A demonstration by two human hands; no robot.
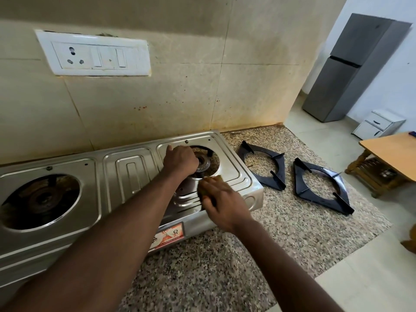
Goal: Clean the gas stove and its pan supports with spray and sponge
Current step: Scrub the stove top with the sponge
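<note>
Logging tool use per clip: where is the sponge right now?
Head view: the sponge is under the right hand, on the front right corner of the stove, just in front of its right burner.

home kitchen | gas stove (108, 190) on granite counter (281, 221) | fridge (351, 68) beyond

— How many stoves on the bench (225, 266)?
— One gas stove (126, 174), with two burners: a left burner (42, 199) and a right burner (203, 164).
— Pan supports?
— Two: an inner pan support (280, 174) and an outer pan support (337, 203).
— Grips?
— Two, the left grip (180, 162) and the right grip (222, 199). One sponge (203, 188).
— Elsewhere?
— One switch plate (94, 54), one fridge (351, 70), one white drawer unit (378, 124), one wooden table (391, 149).
</note>
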